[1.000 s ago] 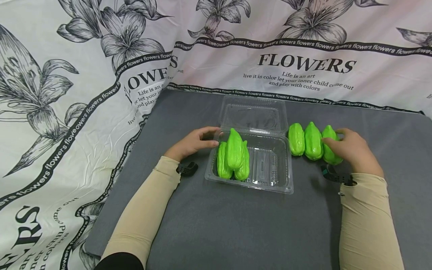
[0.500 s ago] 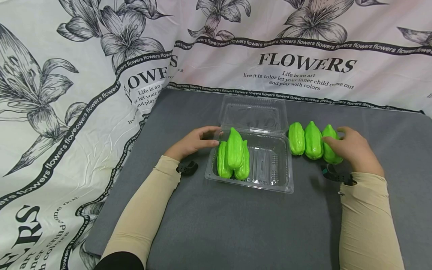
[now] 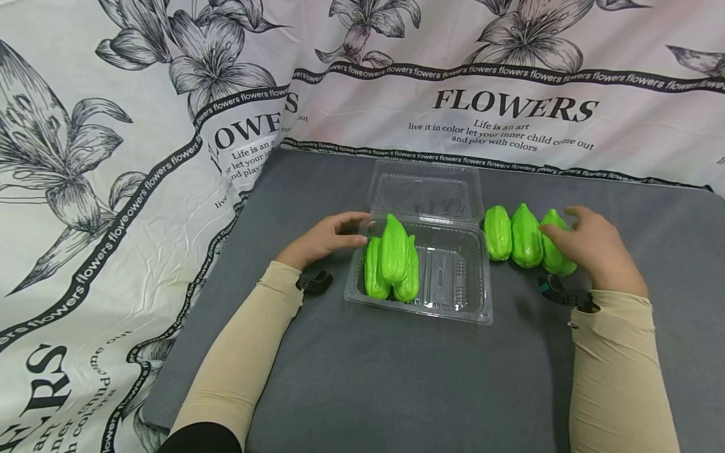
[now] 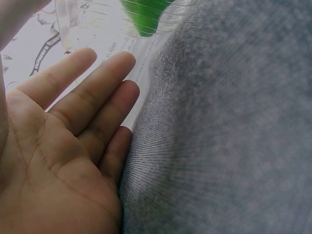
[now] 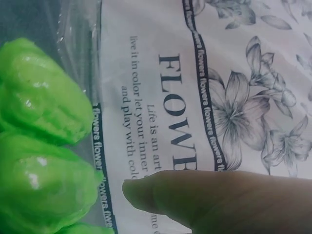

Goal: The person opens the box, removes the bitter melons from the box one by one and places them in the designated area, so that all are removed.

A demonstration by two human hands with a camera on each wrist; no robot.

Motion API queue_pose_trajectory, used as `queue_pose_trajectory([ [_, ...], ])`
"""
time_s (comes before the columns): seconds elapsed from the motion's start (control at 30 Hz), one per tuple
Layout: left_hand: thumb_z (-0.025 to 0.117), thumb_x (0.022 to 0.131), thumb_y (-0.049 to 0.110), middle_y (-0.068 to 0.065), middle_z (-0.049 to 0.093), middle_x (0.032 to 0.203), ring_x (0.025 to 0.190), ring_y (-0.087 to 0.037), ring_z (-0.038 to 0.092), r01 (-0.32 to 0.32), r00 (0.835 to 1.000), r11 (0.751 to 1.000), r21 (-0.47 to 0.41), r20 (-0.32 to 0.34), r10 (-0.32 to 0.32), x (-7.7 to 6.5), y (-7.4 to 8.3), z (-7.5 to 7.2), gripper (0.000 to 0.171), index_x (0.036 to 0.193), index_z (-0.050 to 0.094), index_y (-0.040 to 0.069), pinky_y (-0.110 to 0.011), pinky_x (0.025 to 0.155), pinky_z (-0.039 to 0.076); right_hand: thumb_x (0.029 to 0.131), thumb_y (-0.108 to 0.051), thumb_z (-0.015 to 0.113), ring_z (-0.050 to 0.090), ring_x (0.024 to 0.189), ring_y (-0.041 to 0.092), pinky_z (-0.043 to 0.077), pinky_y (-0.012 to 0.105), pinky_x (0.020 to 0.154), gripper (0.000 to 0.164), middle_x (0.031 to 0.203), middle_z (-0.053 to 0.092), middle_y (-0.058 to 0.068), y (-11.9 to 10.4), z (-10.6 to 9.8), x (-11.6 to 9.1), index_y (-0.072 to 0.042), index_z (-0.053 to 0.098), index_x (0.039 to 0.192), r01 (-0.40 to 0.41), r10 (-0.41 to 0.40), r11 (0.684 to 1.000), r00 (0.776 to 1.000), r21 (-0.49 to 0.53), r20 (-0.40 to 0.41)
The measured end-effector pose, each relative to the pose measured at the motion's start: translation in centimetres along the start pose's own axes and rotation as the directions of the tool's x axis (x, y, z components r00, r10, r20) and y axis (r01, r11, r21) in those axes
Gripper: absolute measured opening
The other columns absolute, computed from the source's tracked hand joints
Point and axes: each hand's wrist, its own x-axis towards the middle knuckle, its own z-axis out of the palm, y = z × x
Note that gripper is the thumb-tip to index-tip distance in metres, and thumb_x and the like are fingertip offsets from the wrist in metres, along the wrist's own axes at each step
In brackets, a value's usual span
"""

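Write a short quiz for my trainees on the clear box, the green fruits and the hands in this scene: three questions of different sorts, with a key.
1. How many green fruits can be seen inside the clear box?
2. True or false: the lid is open, on the far side of the box.
3. In the row of fruits on the table, which one is nearest the right hand?
A) the one next to the box
B) the middle one
C) the one farthest from the box

Key:
1. Three.
2. True.
3. C, the farthest fruit.
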Motion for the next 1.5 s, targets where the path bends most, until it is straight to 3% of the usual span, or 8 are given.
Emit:
queue_pose_trajectory([
  [0.23, 0.070, 0.102, 0.023, -0.009, 0.055, 0.155, 0.149, -0.026, 0.044, 0.003, 1.000, 1.000, -0.009, 0.007, -0.003, 0.0, -0.1, -0.1, 0.062, 0.159, 0.048, 0.013, -0.050, 0.120, 0.038, 0.108, -0.054, 0.042, 0.037, 0.131, 0.068, 0.036, 0.079, 0.102, 0.088, 0.147, 0.037, 0.049, -0.9, -0.2, -0.6, 0.012, 0.020, 0.161, 0.021, -0.021, 1.000, 1.000, -0.010, -0.011],
  [0.43, 0.072, 0.101, 0.033, -0.008, 0.053, 0.156, 0.150, -0.026, 0.043, 0.007, 1.000, 1.000, 0.003, 0.003, -0.007, 0.0, -0.1, -0.1, 0.065, 0.158, 0.048, 0.014, -0.050, 0.120, 0.038, 0.107, -0.057, 0.043, 0.038, 0.132, 0.066, 0.036, 0.078, 0.102, 0.089, 0.148, 0.038, 0.047, -1.7, -0.2, -0.9, 0.009, 0.021, 0.162, 0.028, -0.028, 1.000, 0.999, 0.003, -0.021],
  [0.6, 0.069, 0.102, 0.022, -0.008, 0.053, 0.157, 0.150, -0.027, 0.043, 0.009, 1.000, 1.000, 0.001, 0.005, -0.009, 0.0, 0.1, -0.1, 0.061, 0.159, 0.048, 0.014, -0.050, 0.120, 0.038, 0.106, -0.059, 0.045, 0.037, 0.135, 0.065, 0.034, 0.079, 0.105, 0.091, 0.150, 0.038, 0.046, -2.6, -0.1, -1.2, 0.007, 0.021, 0.163, 0.038, -0.038, 0.999, 0.999, 0.011, -0.029],
  [1.5, 0.069, 0.103, 0.019, -0.011, 0.052, 0.157, 0.150, -0.029, 0.042, 0.008, 1.000, 1.000, 0.001, -0.002, -0.008, 0.1, 0.0, 0.0, 0.060, 0.158, 0.048, 0.011, -0.052, 0.121, 0.036, 0.105, -0.057, 0.052, 0.050, 0.128, 0.059, 0.044, 0.073, 0.097, 0.087, 0.146, 0.048, 0.041, -6.7, 0.8, -2.9, 0.002, 0.027, 0.163, 0.139, -0.137, 0.990, 0.989, 0.027, -0.047],
])
